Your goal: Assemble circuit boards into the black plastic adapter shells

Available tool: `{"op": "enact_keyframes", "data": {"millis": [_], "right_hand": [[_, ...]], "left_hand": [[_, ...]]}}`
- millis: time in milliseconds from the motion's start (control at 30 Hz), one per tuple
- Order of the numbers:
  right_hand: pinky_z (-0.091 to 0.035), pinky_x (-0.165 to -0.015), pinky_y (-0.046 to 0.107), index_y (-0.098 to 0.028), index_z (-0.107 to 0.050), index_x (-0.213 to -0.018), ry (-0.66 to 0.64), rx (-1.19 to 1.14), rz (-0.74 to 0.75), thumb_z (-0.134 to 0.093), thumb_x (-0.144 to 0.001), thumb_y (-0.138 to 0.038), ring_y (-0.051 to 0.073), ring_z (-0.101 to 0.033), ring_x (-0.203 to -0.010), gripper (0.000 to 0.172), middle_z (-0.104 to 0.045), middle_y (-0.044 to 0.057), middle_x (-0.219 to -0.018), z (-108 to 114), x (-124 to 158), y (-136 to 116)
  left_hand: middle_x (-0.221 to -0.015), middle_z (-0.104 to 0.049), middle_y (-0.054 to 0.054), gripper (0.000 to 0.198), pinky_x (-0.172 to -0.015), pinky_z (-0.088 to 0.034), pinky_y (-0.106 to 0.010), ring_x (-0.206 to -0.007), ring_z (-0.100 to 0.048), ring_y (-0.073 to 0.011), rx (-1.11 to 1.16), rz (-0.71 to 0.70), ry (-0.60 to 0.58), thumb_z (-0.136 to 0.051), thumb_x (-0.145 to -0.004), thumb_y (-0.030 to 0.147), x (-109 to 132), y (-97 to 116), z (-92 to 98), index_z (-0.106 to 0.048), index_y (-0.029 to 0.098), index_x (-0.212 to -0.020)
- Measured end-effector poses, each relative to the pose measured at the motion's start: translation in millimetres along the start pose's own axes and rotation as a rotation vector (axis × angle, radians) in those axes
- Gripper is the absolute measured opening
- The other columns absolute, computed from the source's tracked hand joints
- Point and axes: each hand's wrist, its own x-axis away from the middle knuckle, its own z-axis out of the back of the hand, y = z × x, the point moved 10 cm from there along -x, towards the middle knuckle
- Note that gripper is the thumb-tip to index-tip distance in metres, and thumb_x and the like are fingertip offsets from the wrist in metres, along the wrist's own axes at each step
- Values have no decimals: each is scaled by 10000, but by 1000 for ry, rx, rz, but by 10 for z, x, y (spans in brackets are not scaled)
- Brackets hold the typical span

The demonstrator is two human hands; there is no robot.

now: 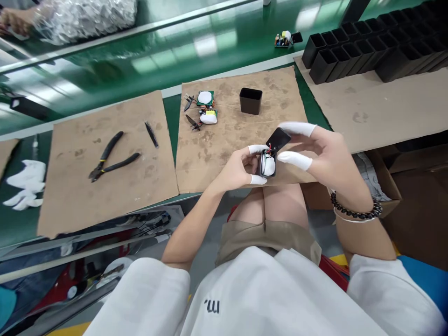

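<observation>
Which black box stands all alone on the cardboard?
The single open black box on the middle cardboard sheet, beside the two circuit boards. The other boxes sit packed in rows at the far right.

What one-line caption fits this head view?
Both hands, left and right, wearing white finger cots, hold a black housing with a circuit assembly; pliers lie on cardboard.

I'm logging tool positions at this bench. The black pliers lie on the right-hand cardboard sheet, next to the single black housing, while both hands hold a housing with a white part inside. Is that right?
Not quite. In the head view the black pliers lie on the left-hand cardboard sheet, not beside the single black housing, which stands on the middle sheet. The rest holds: the left hand and right hand hold a housing with a white part inside.
</observation>
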Motion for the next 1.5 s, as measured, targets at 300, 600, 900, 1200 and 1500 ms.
{"op": "enact_keyframes", "data": {"millis": [300, 600, 900, 1200, 1500], "right_hand": [[-649, -920, 377, -301, -774, -1148, -91, 561, 204, -552, -894, -91, 261, -768, -1138, 397, -739, -6, -1360, -244, 30, -286], [-657, -932, 349, -215, -709, -1329, 123, 642, 151, -570, -1011, -177, 250, -768, -1153, 349, -753, 70, -1330, -407, 320, -365], [-628, -698, 305, -191, -777, -1107, 137, 833, 61, -553, -1020, -195, 238, -808, -934, 240, -775, 95, -1287, -566, 267, -484], [-671, -775, 398, -290, -752, -1169, 300, 549, 144, -744, -883, -224, 276, -803, -913, 293, -822, 56, -1097, -466, 352, -281], [-676, -755, 401, -312, -759, -1176, 335, 523, 241, -778, -850, -200, 268, -801, -888, 345, -826, 51, -1066, -408, 295, -362]], "left_hand": [[-666, -566, 69, 658, -671, -505, -266, -590, -507, -105, -86, -72, 147, -802, -553, 125, 74, 76, 137, -713, 175, -1203], [-657, -586, 59, 691, -726, -542, -289, -639, -591, -142, -215, -114, 369, -779, -658, 147, 215, 15, 145, -668, 199, -1338], [-650, -592, 55, 649, -663, -499, -269, -641, -572, -151, -368, -67, 418, -760, -636, 101, 260, 61, 136, -695, 184, -1276], [-1270, -732, -120, 677, -1118, -425, -495, -1164, -665, -322, -790, -164, 350, -804, -789, 235, 520, 186, 306, -579, 210, -1427], [-1357, -676, -150, 628, -1143, -422, -568, -1259, -635, -364, -902, -159, 727, -786, -843, 408, 1137, 191, 979, -592, 234, -1415]]}}
